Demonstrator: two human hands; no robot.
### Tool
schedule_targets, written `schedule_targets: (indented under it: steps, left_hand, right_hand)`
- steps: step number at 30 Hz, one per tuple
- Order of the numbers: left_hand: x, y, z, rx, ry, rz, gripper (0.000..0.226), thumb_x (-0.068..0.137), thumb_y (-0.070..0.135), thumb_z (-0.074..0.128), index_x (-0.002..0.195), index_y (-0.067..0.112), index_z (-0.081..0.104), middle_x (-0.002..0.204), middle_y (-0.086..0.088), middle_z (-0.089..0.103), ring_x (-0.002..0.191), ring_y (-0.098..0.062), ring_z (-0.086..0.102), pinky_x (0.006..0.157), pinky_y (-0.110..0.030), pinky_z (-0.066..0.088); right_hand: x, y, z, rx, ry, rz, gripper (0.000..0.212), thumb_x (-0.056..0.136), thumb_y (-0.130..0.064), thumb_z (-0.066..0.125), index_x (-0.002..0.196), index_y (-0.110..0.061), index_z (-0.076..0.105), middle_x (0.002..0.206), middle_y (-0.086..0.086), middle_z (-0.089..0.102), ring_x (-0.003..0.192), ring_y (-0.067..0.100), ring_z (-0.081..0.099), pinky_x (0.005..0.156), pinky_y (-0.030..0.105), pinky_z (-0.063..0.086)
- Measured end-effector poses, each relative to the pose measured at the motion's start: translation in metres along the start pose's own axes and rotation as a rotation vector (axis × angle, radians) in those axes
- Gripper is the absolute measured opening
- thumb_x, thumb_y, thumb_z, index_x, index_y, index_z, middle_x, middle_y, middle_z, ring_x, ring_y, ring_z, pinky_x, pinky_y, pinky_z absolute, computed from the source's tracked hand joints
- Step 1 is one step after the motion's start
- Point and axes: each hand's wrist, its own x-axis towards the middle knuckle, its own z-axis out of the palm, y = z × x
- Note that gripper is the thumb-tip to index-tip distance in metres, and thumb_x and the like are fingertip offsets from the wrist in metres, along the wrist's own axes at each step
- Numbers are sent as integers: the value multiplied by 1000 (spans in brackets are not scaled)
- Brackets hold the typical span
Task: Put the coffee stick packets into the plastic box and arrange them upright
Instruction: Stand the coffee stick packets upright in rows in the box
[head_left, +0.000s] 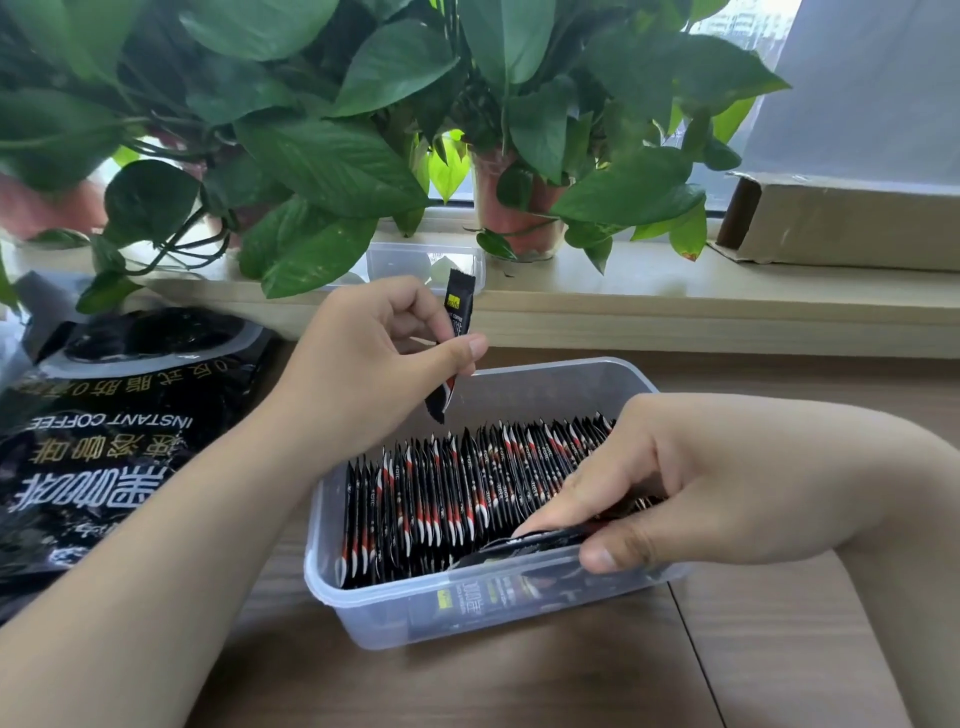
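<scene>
Head view: fingers (415, 304) of our left hand (363, 364) pinch one coffee stick packet (458, 314) above the plastic box (545, 382); our right hand (701, 483) grips loose packets (535, 540) lying flat by the near wall; next we'd guess it slots upright into the standing row (447, 499); box looks nearly full, so squeeze a gap.

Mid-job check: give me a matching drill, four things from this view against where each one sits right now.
Things:
1. single packet
2. row of packets
3. instant coffee bag
4. cardboard box

Places:
A. on the windowsill, at right
B. pinched in the left hand, over the plastic box
C. lying on the table, at left
D. standing on edge inside the plastic box

Pairs: 1-B, 2-D, 3-C, 4-A
</scene>
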Motion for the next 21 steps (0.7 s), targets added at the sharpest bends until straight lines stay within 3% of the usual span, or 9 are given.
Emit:
schedule_targets:
  steps: [6,9,12,14,17,21]
  left_hand:
    - [1,1,-2,-98,-3,-26,26,79,31,79,73,15,60,74,-2,78,79,-25,77,87,-59,55]
    - [1,3,-2,-172,-14,-41,28,74,33,77,74,12,59,81,-8,78,82,-22,78,90,-59,55]
    - [1,6,-3,-198,-16,-37,30,74,35,75,75,11,58,87,-10,78,85,-22,77,92,-60,53]
    - [0,9,-4,-202,-11,-20,27,75,35,74,75,13,58,86,-9,79,88,-22,77,94,-60,52]
    - [-2,14,-5,-194,-18,5,26,78,39,75,72,19,60,85,-5,79,91,-24,76,95,-59,51]
    - [-6,16,1,-250,-79,3,29,76,40,81,74,19,60,84,-11,78,91,-43,72,88,-65,53]
  right_hand:
    - [-2,4,-2,87,73,-58,33,87,-24,74,120,-32,73,107,-5,76,104,28,69,94,52,52]
    - [-2,9,-4,150,109,-38,28,88,-23,75,115,-33,75,106,-2,77,99,13,69,95,44,52]
    - [-2,7,-8,254,184,-78,20,91,-13,71,107,-21,79,99,2,79,95,13,70,90,33,55]
    - [1,5,-10,338,351,-82,15,90,-16,71,100,-21,80,95,2,79,93,19,74,87,32,56]
    - [13,3,-9,452,742,-46,11,87,-21,73,94,-24,81,90,-2,79,93,21,75,94,44,56]
    - [35,-9,2,680,1098,-80,6,87,-14,74,90,-16,79,84,-2,79,85,18,76,85,44,60]
